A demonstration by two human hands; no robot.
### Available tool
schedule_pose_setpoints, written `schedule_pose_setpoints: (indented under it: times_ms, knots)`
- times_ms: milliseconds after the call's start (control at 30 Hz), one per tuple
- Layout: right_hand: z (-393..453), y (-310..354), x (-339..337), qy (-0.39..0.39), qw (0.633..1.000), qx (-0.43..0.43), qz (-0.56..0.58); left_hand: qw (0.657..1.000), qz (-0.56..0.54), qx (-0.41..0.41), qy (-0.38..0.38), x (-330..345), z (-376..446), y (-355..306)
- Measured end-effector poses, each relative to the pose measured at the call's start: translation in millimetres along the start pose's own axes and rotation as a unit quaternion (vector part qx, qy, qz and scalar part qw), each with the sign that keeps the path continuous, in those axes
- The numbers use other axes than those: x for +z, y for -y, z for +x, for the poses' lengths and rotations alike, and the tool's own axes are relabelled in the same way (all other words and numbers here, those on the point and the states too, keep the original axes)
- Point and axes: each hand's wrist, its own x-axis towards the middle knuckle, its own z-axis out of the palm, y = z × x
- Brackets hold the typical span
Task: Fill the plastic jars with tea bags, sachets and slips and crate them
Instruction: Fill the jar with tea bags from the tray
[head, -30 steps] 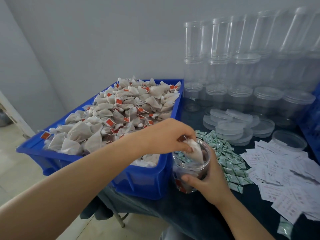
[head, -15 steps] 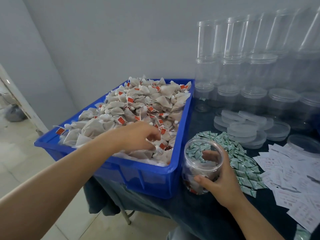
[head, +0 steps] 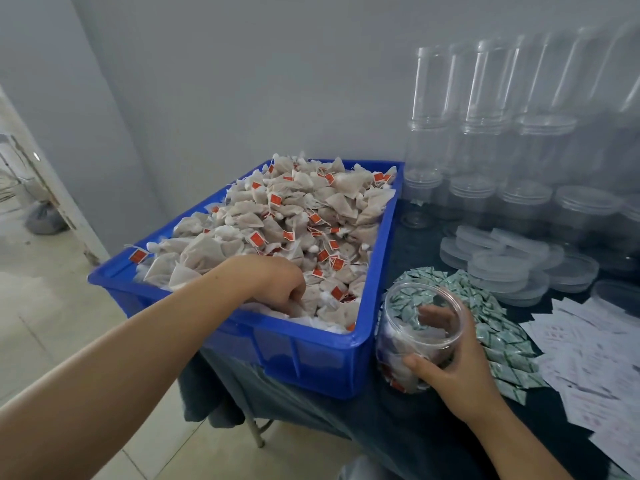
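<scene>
On slips [head: 588, 358], seemingly illegible print

The big crate [head: 311, 355] in the middle of the frame is bright blue. The tea bags [head: 298, 216] piled in it are pale brown and white, and each has a small red tag with tiny white marks. The jar [head: 415, 341] at lower right is clear, so you can see through it. The sachets [head: 498, 327] beside it are green and white with little dark lines. The slips [head: 595, 362] at the right edge are white with faint red and grey print. The lids [head: 498, 268] and the stacked jars [head: 485, 133] at upper right are clear and a bit cloudy. The tabletop [head: 398, 431] has a dark blue-green cloth. The wall is pale grey-blue. The floor at lower left has cream tiles.
</scene>
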Motion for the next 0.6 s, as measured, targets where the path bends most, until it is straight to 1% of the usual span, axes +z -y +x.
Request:
schedule_pose_setpoints:
  times_ms: [133,233,400,500,600]
  knots:
    - [0.4,-2.6,0.0,0.004,1.0,0.003,-0.002,1.0,-0.004,0.011,-0.011,0.1,1.2,4.4]
    - [0.9,-3.5,-0.3,0.005,1.0,0.004,-0.006,0.999,-0.035,0.017,-0.025,-1.7,-0.7,8.1]
    - [1.2,-3.9,0.7,0.006,1.0,0.01,-0.008,0.991,-0.085,0.041,-0.09,-13.0,-10.9,6.2]
    - [1.0,-3.1,0.6,0.006,1.0,0.009,-0.008,0.971,-0.165,0.064,-0.162,-28.1,-22.3,-1.6]
    - [0.8,-3.0,0.7,0.005,1.0,0.009,-0.006,0.927,-0.273,0.086,-0.244,-48.9,-36.4,-14.5]
